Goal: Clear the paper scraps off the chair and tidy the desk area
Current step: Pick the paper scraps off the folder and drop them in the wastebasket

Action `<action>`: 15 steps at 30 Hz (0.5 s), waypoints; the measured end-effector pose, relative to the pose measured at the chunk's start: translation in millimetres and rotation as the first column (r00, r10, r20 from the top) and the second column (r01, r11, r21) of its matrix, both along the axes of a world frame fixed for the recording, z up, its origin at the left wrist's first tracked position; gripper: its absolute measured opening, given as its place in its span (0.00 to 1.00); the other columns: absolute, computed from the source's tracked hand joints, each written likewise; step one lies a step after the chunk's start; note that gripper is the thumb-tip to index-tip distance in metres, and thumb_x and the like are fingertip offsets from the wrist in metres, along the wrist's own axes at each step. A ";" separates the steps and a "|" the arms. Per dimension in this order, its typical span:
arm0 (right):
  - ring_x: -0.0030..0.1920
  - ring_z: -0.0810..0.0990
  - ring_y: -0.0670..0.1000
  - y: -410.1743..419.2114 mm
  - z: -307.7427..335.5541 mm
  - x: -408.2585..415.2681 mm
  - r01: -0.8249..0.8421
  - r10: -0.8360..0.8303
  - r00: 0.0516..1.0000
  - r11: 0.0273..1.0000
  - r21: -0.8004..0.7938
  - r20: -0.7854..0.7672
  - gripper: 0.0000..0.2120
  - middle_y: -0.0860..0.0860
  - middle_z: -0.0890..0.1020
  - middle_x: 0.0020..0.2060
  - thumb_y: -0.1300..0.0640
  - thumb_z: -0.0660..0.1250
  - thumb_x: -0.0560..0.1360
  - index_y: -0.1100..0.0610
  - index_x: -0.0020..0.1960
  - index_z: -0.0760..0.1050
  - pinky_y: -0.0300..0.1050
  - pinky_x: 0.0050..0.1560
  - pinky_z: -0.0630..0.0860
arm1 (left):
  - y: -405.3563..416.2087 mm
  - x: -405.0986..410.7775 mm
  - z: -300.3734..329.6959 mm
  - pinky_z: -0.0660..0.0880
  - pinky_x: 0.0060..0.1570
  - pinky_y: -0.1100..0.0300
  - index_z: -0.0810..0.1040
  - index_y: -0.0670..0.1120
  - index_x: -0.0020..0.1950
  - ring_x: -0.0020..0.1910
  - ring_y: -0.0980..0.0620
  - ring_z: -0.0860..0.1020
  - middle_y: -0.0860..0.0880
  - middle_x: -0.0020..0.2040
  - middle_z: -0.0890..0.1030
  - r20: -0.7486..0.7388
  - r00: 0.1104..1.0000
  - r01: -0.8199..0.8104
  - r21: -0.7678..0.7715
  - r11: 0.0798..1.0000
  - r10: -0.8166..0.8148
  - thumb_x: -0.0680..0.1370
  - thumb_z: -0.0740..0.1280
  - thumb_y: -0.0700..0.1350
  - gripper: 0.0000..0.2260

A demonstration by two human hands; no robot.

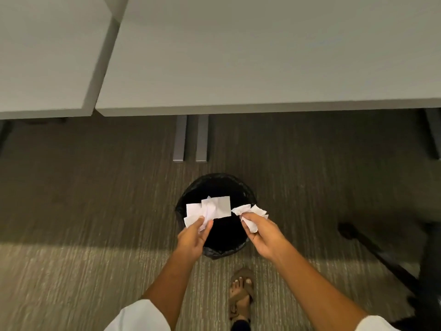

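Frame centre: left hand (193, 237) and right hand (262, 235) pinch paper scraps (210, 210) above a black bin (216, 185) — loose pieces may flutter onto the carpet (95, 211).

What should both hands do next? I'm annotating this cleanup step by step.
Probably let go: the left hand pinches flat white paper scraps and the right hand grips crumpled white paper scraps, both directly above the round black-lined waste bin.

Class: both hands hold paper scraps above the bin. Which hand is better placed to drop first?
Left hand: its flat white paper scraps hang over the black lined bin's opening; the right hand's crumpled scraps sit near its rim.
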State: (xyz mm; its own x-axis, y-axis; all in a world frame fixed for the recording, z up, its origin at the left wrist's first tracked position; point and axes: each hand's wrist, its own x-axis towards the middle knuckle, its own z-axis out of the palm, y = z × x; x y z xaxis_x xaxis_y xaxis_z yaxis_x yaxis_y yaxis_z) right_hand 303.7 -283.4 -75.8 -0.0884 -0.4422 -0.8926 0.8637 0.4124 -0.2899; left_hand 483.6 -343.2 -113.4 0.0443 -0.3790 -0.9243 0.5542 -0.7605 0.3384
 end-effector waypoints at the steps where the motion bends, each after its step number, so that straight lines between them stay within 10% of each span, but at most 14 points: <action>1: 0.49 0.84 0.52 -3.2 -3.1 2.6 0.000 0.000 1.000 1.000 0.006 0.006 0.11 0.59 0.84 0.51 0.70 0.70 0.74 0.65 0.56 0.79 0.41 0.47 0.83 | -0.7 1.6 -1.7 0.83 0.44 0.55 0.74 0.32 0.65 0.54 0.41 0.82 0.33 0.63 0.78 -0.037 0.999 0.011 0.011 1.000 -0.010 0.77 0.69 0.34 0.17; 5: 0.58 0.81 0.56 -19.4 -7.1 10.5 -0.112 0.112 0.993 0.994 0.010 0.047 0.18 0.62 0.79 0.63 0.62 0.74 0.73 0.64 0.62 0.77 0.49 0.60 0.80 | -8.3 6.5 -3.1 0.83 0.50 0.49 0.70 0.35 0.70 0.57 0.38 0.82 0.32 0.63 0.77 -0.150 0.988 0.039 0.013 0.999 -0.037 0.74 0.74 0.50 0.30; 10: 0.70 0.70 0.66 -26.2 -5.8 4.6 -0.220 0.218 0.969 0.975 0.002 0.118 0.52 0.63 0.56 0.77 0.44 0.78 0.64 0.53 0.80 0.55 0.59 0.70 0.70 | -11.7 14.0 -3.5 0.74 0.60 0.33 0.48 0.46 0.81 0.61 0.24 0.74 0.31 0.77 0.53 -0.250 0.966 -0.064 0.028 0.998 0.069 0.62 0.77 0.64 0.58; 15: 0.76 0.61 0.66 -18.0 -6.9 -8.1 -0.075 0.081 0.978 0.996 -0.039 0.193 0.57 0.62 0.54 0.79 0.39 0.76 0.64 0.54 0.81 0.46 0.63 0.74 0.62 | -10.2 2.9 -3.8 0.68 0.64 0.29 0.50 0.49 0.81 0.68 0.24 0.68 0.32 0.79 0.51 -0.287 0.958 0.005 -0.002 1.000 -0.005 0.60 0.74 0.71 0.59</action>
